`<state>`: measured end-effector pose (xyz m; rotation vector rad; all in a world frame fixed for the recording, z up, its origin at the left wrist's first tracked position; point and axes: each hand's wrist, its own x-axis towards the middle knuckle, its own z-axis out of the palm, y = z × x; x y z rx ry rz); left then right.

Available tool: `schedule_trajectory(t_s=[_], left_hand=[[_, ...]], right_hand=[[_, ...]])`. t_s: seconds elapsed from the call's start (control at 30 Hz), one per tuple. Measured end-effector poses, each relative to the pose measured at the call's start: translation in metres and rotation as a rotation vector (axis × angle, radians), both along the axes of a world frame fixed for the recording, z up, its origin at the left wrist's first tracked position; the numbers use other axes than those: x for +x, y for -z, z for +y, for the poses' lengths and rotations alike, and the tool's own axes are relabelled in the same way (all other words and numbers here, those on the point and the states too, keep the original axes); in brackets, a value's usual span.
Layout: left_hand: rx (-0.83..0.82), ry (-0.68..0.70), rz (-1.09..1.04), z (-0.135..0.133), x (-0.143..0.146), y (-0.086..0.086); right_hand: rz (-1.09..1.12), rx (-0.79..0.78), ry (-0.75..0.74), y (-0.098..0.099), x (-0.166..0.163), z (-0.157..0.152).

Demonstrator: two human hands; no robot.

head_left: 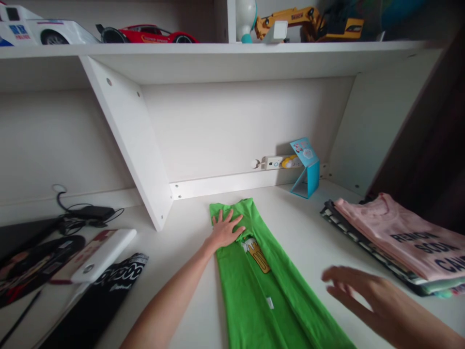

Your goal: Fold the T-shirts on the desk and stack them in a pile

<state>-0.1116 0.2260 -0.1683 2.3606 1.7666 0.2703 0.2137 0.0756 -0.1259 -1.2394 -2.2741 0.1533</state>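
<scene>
A bright green shirt (243, 295) lies on the white desk, its sides folded inward into a long strip. A beer-mug print (258, 256) shows between the folds, and a small white tag lies lower down. My left hand (225, 230) rests flat on the shirt's far end, fingers spread. To the right of the shirt, my right hand (366, 295) hovers above the desk, slightly blurred, with thumb and fingers apart and nothing between them. A stack of folded clothes, topped by a pink shirt with dark lettering (407, 228), sits beyond it.
A blue folded card stand (311, 179) and a power strip (274, 163) are at the back. On the left lie a black garment (98, 310), a white box (103, 254) and a black adapter (92, 212). Toy vehicles, including a red car (152, 34), line the shelf above.
</scene>
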Motion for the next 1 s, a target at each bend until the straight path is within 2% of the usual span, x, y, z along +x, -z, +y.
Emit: schedule_trajectory(t_s=[0.1,0.13,0.27,0.4,0.6,0.73,0.87,1.0], left_hand=[[-0.002,-0.030,-0.001,-0.002,0.001,-0.002],[0.005,-0.045,0.000,-0.002,0.001,-0.003],[0.030,-0.080,-0.001,-0.004,0.001,-0.003],[0.040,-0.079,-0.008,-0.005,0.000,-0.002],[0.046,-0.089,-0.008,-0.007,0.001,-0.004],[0.038,-0.078,-0.025,-0.007,0.000,-0.005],[0.044,-0.098,-0.050,-0.006,-0.001,-0.004],[0.060,-0.130,-0.061,-0.006,0.001,0.000]], right_hand=[[-0.129,-0.147,-0.144,-0.008,-0.041,0.081],[-0.141,-0.200,-0.126,-0.006,-0.057,0.110],[-0.106,-0.224,0.032,0.009,-0.107,0.213],[-0.124,-0.321,0.061,0.019,-0.124,0.273],[-0.306,-0.541,-0.035,0.012,-0.127,0.317],[-0.431,-0.605,-0.013,0.005,-0.133,0.336],[-0.478,-0.532,0.072,0.007,-0.143,0.334],[-0.429,-0.320,0.189,0.013,-0.156,0.305]])
